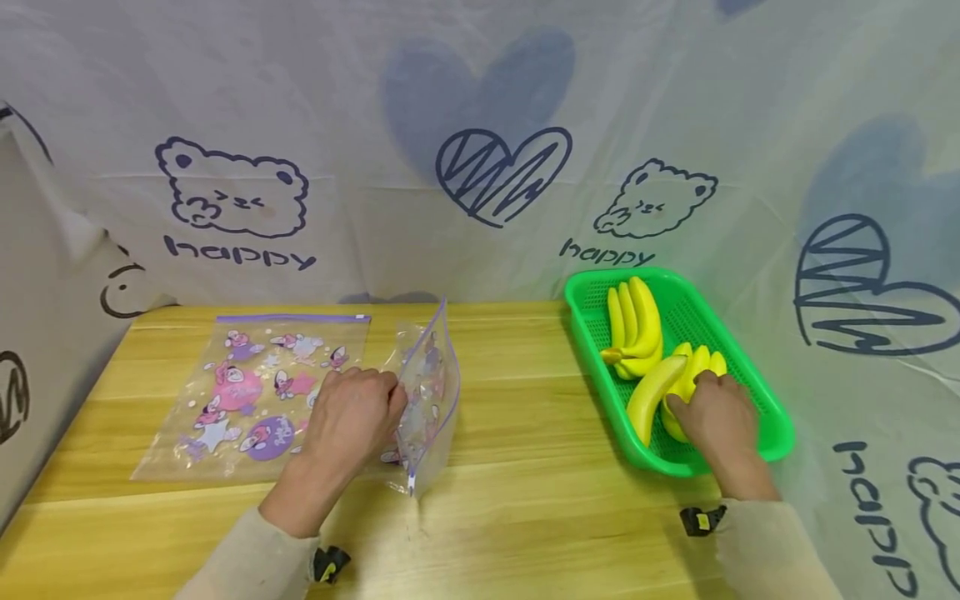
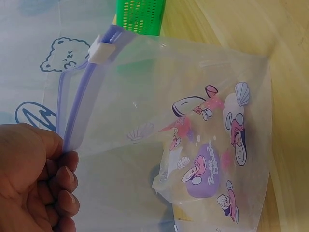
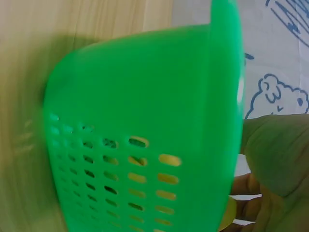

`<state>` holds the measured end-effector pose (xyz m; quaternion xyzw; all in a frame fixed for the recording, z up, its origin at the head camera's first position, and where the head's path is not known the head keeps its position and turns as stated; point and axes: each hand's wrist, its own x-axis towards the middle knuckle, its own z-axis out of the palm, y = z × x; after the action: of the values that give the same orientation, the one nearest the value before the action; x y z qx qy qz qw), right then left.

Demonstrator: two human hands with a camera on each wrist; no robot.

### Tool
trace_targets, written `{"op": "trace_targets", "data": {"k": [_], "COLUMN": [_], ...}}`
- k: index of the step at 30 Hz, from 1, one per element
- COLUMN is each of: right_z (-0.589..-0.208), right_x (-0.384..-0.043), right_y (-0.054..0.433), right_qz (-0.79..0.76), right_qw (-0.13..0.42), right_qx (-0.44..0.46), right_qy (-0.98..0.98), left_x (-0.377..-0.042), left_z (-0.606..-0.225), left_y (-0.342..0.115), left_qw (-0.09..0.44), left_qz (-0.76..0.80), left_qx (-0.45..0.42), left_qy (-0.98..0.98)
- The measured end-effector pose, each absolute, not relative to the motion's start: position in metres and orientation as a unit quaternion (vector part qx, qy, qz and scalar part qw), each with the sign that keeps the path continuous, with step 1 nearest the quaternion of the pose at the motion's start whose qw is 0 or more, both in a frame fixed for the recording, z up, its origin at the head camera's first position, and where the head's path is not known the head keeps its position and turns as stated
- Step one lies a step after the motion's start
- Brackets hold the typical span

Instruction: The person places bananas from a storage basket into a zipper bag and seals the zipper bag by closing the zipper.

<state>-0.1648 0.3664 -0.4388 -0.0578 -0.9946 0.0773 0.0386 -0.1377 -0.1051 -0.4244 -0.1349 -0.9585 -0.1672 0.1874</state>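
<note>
My left hand point(image 1: 356, 412) pinches the purple-edged mouth of a clear printed zip bag point(image 1: 431, 417), which stands partly open. In the left wrist view the thumb and fingers are at the bag's purple rim, below its white slider point(image 2: 101, 50). At the right, my right hand point(image 1: 720, 417) reaches into a green basket point(image 1: 772, 425) and holds a bunch of yellow bananas point(image 1: 682, 387), its thumb at the near left side. Another bunch of bananas point(image 1: 637, 325) lies farther back in the basket. The basket wall hides much of the right hand's grasp in the right wrist view.
A second printed zip bag point(image 1: 240, 392) with a purple zip lies flat on the wooden table point(image 1: 517, 400), left of the held bag. White cloth point(image 1: 360, 233) with hearts and bear drawings hangs behind the table and along the basket's right side.
</note>
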Motion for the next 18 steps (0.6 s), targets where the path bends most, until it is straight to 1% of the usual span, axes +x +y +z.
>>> {"op": "trace_targets", "data": {"k": [4, 10, 13, 18], "right_z": [-0.44, -0.442, -0.443, -0.442], "right_x": [-0.166, -0.173, -0.175, -0.179], "right_y": [0.369, 0.368, 0.369, 0.374], "right_qz": [0.064, 0.09, 0.091, 0.081], "right_qw": [-0.006, -0.088, -0.113, -0.139], "right_qx": [-0.073, -0.129, -0.14, -0.142], "right_qy": [-0.995, -0.984, -0.979, -0.977], "left_x": [-0.137, -0.137, -0.137, -0.138], "left_z": [-0.425, -0.425, -0.425, -0.426], "left_y": [-0.105, -0.105, -0.105, -0.106], "left_qw": [0.184, 0.186, 0.186, 0.187], "left_qz": [-0.166, -0.165, -0.168, -0.169], "left_qx": [-0.134, -0.135, -0.135, -0.136], "left_qy": [-0.959, -0.959, -0.959, -0.958]}}
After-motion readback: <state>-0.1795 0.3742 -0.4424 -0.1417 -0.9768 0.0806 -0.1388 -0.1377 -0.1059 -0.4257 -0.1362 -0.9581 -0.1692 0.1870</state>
